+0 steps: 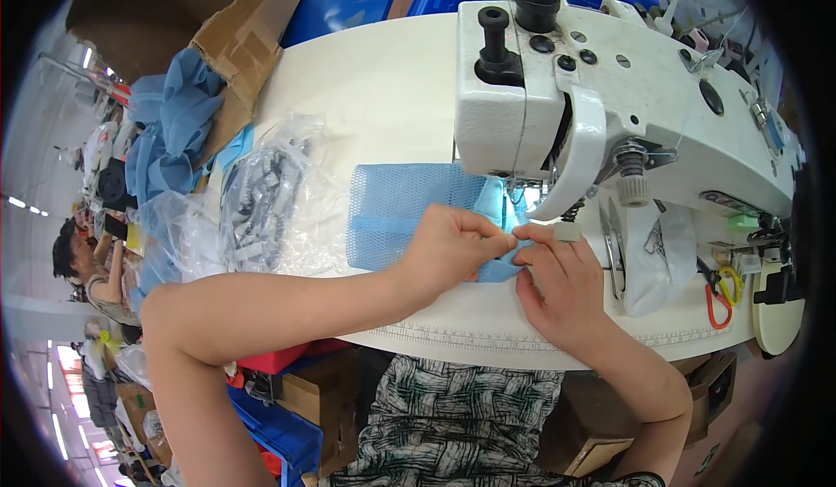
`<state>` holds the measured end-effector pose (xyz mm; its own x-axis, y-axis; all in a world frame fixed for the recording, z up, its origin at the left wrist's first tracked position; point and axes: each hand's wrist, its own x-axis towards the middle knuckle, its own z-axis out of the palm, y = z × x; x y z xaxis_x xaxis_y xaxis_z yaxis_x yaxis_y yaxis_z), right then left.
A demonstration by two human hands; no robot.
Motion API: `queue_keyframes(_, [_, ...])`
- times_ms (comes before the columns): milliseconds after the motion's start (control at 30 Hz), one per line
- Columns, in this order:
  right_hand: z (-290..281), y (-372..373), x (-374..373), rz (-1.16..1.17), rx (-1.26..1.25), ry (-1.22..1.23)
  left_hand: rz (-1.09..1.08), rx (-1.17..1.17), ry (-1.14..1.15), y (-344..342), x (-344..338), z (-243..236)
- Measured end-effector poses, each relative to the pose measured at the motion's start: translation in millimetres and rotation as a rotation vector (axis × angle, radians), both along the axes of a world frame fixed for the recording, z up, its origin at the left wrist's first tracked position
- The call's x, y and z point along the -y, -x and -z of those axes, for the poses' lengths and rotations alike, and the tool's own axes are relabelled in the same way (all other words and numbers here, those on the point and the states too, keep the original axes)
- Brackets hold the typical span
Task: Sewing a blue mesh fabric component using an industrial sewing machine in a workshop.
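Observation:
Blue mesh fabric [396, 200] lies flat on the white table, its right part running under the needle area of a white sewing machine [514, 95]. My left hand [448, 248] rests over the fabric's near right side, thumb and forefinger pinched on its edge. Close against it, my right hand [562, 282] bends its fingers onto the same edge, just in front of the lit presser foot. A small pale wrap sits on one right finger. The fingertips of both hands nearly meet and partly hide the fabric between them.
A clear plastic bag of small dark and grey parts [270, 200] lies left of the fabric. Tweezers [612, 252], red-handled scissors [718, 300] and a white cloth [657, 261] lie right. Blue fabric [174, 117] hangs from a cardboard box [244, 34]. Another person [100, 269] is at far left.

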<state>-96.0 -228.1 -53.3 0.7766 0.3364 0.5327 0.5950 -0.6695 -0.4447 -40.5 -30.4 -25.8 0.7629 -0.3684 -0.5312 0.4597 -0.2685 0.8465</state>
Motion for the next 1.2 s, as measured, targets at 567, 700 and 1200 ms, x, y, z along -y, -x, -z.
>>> queue_keyframes(567, [1,1,-1,0.035,-0.071,-0.003,0.012,-0.007,-0.064,-7,6,1])
queue_keyframes(700, [6,2,3,0.012,-0.109,0.048,0.089,0.003,-0.111,-16,5,3])
queue_keyframes(1200, [-1,2,8,-0.063,-0.113,0.154,0.434,0.757,-0.493,-17,-5,-25])
